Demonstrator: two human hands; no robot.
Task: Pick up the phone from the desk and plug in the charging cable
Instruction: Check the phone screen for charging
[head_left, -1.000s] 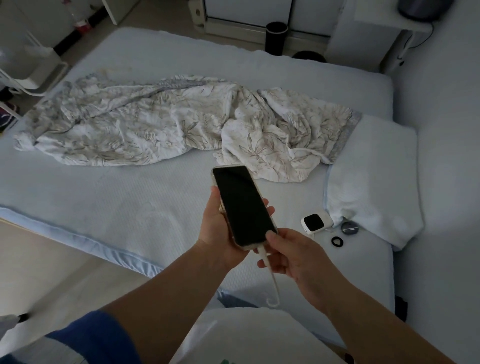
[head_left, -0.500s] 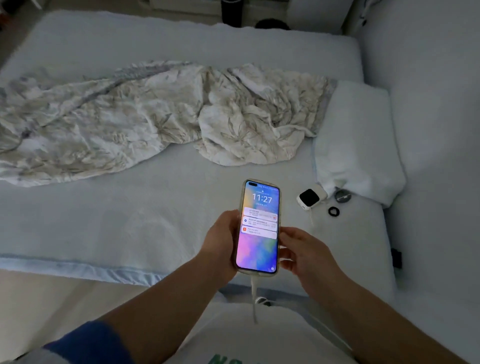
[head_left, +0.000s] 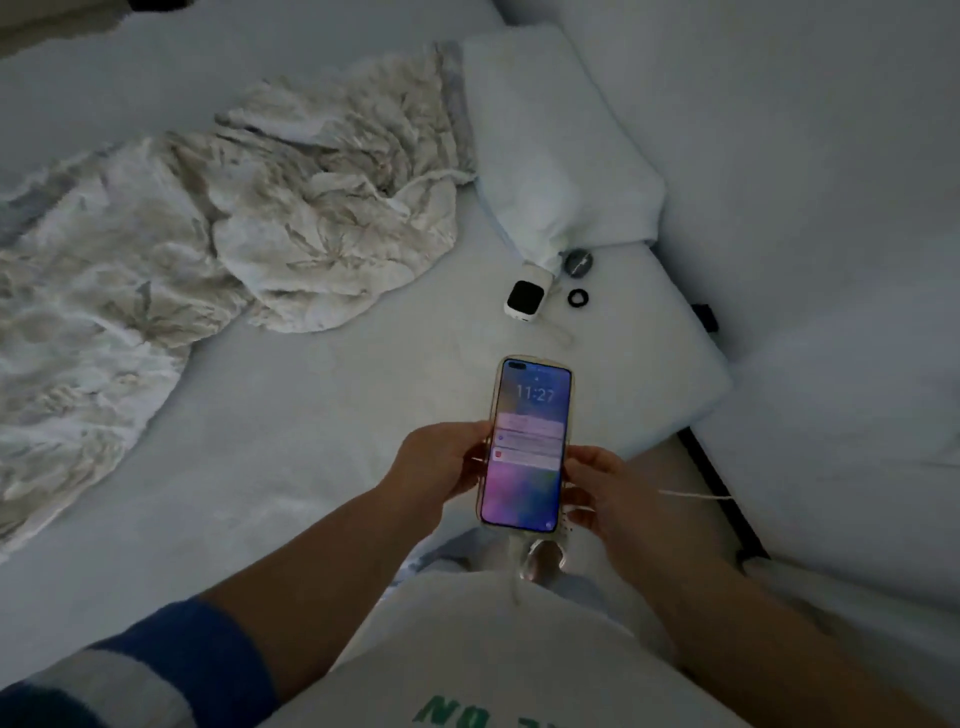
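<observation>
I hold the phone (head_left: 527, 447) upright over the bed's near edge, its lit lock screen showing 11:27. My left hand (head_left: 436, 462) grips its left side and my right hand (head_left: 597, 491) holds its right side. A white charging cable (head_left: 515, 564) hangs from the phone's bottom edge, plugged in. A thin white strand of cable (head_left: 696, 496) runs off to the right behind my right hand.
A crumpled floral sheet (head_left: 218, 244) covers the left of the mattress (head_left: 291, 467). A pillow (head_left: 556, 140) lies at the top right, with a small white device (head_left: 525, 299), a dark disc (head_left: 578, 261) and a black ring (head_left: 577, 298) below it. A wall stands at right.
The phone screen was dark a second ago and is lit now. The view has swung right and down, and my right hand has moved from the cable plug to the phone's right edge.
</observation>
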